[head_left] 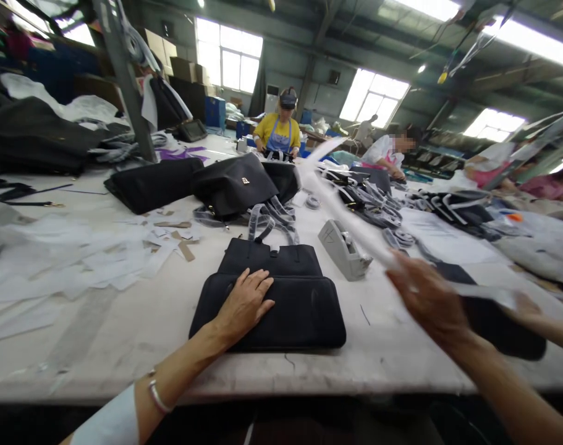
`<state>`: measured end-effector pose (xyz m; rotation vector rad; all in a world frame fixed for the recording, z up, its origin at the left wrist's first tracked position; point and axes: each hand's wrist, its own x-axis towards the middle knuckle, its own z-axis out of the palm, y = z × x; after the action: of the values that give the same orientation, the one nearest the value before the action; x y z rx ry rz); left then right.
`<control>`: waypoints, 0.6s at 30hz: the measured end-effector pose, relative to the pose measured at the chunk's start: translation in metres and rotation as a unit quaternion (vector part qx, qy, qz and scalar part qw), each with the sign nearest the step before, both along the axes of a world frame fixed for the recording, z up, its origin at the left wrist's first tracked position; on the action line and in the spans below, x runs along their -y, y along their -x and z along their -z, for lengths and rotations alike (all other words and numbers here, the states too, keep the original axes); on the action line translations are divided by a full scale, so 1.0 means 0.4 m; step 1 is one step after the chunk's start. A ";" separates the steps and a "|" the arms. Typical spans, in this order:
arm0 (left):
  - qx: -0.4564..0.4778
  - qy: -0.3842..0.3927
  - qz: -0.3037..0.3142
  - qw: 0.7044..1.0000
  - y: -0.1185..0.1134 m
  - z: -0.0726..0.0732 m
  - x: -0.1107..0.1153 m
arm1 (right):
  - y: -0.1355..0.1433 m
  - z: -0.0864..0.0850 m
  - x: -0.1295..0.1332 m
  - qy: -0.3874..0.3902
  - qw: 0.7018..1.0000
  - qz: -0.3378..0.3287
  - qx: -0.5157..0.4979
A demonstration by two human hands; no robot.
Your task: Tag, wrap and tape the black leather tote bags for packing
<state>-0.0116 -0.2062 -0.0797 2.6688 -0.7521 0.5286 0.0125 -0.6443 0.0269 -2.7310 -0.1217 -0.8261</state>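
Note:
A black handbag [304, 315] lies flat on the table before me, its wrapped handles [261, 222] stretched out towards the far side. My left hand [248, 303] rests on the bag's near panel with the fingers laid out flat. To the right of the bag, my right hand [424, 296] is raised and closed around a long white strip [341, 198]. Motion blurs both that hand and the strip, so the strip's material is unclear. A grey tape dispenser [343, 250] stands between the bag and my right hand.
Loose white sheets and brown scraps [123, 259] cover the left of the table [137, 346]. More black bags [235, 185] lie beyond. At right, a co-worker's hand [531, 315] is over a black piece [503, 327]. A person in yellow [281, 133] works across the table.

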 end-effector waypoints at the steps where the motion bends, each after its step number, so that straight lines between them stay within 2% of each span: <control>1: 0.008 0.019 0.008 1.000 0.005 -0.002 -0.004 | -0.015 0.014 -0.105 0.015 0.998 -0.053 -0.012; 4: 0.044 0.082 0.044 0.995 0.026 -0.017 -0.018 | -0.084 0.058 -0.381 0.082 0.968 -0.224 -0.080; 5: 0.058 0.096 0.059 0.992 0.034 -0.025 -0.023 | -0.108 0.073 -0.446 0.098 0.953 -0.266 -0.109; 7: 0.081 0.101 0.079 0.988 0.042 -0.042 -0.036 | -0.148 0.103 -0.521 0.103 0.931 -0.309 -0.162; 9: 0.093 0.086 0.067 0.990 0.035 -0.061 -0.055 | -0.174 0.131 -0.537 0.084 0.921 -0.324 -0.198; 12: 0.062 0.069 -0.011 0.996 -0.011 -0.086 -0.103 | -0.188 0.157 -0.512 0.053 0.915 -0.336 -0.215; 15: -0.040 0.092 -0.089 0.991 -0.081 -0.100 -0.177 | -0.183 0.159 -0.491 0.029 0.910 -0.348 -0.225; 18: -0.175 0.156 -0.104 0.966 -0.136 -0.099 -0.257 | -0.175 0.161 -0.481 -0.002 0.913 -0.339 -0.227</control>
<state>0.0428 -0.1035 -0.0401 2.4555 -0.2628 0.1916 0.0825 -0.4518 -0.0373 -2.5050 -0.8939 0.0054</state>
